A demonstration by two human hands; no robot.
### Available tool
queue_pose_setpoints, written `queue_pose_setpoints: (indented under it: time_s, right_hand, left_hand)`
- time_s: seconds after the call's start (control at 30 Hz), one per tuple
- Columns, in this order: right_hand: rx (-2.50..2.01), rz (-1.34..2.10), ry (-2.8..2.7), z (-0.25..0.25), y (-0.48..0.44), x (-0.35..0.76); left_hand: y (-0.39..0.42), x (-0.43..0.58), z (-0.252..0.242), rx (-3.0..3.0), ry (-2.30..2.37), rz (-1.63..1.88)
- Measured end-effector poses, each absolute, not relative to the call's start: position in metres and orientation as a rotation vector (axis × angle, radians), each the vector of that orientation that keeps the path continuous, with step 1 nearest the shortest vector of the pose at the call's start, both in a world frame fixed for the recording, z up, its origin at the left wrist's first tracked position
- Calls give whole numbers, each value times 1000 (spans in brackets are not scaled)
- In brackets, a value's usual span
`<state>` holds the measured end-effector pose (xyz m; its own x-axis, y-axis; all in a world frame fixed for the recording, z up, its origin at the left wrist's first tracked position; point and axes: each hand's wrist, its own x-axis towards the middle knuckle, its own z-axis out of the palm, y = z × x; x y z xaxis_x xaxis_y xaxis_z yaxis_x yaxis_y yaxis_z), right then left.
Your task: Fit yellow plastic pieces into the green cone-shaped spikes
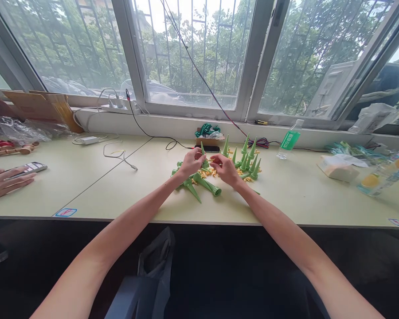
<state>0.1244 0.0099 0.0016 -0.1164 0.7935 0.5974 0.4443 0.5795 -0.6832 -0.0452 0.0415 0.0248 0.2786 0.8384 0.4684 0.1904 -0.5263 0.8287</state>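
Observation:
My left hand (pixel 192 162) is closed round a green plastic cone spike (pixel 202 149), held with its tip up above the table. Facing it, my right hand (pixel 225 169) pinches a small yellow plastic piece (pixel 210 160) close to the cone's side; whether the two touch, I cannot tell. Beneath both hands lies a scatter of small yellow pieces (pixel 213 173). Loose green cones (pixel 206 183) lie on their sides by my left wrist. Right of my right hand, several green cones (pixel 245 160) stand upright in a cluster, with yellow pieces around their bases.
Behind the cones sit a small cardboard box (pixel 209 141) and a dark phone (pixel 207 149). A water bottle (pixel 290 139) and a tissue pack (pixel 339 167) are to the right. At the left, another person's hand (pixel 9 182) rests by a phone (pixel 26 169). A cable (pixel 123 156) lies between.

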Motion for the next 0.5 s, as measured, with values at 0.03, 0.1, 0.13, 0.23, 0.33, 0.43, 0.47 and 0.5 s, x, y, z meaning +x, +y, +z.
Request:
queue_pose_setpoints:
  time_s: [0.03,0.1,0.13,0.23,0.33,0.43,0.47,0.5]
  right_hand:
    - [-1026,408,-1751,2,10,124]
    - [-1037,401,-1752,2,9,124]
    - [-1045,396,-1753,2,9,124]
    - [-1076,371,-1760,2,8,123]
    - [-1101,347,-1770,3,8,124]
    - [-1129,306,-1774,2,8,125]
    - [-1141,284,-1775,2,8,125]
    - [-1156,259,-1776,2,9,125]
  left_hand:
    - [42,-45,25,1890,917,1262]
    - [42,-46,25,1893,905,1256]
    - [41,-46,25,1900,900,1251]
    - [39,-46,26,1940,885,1227]
    - [37,-47,26,2003,871,1214]
    - [37,-47,26,2066,862,1195]
    - [37,-47,25,2082,859,1185]
    - [37,-47,25,2098,857,1177]
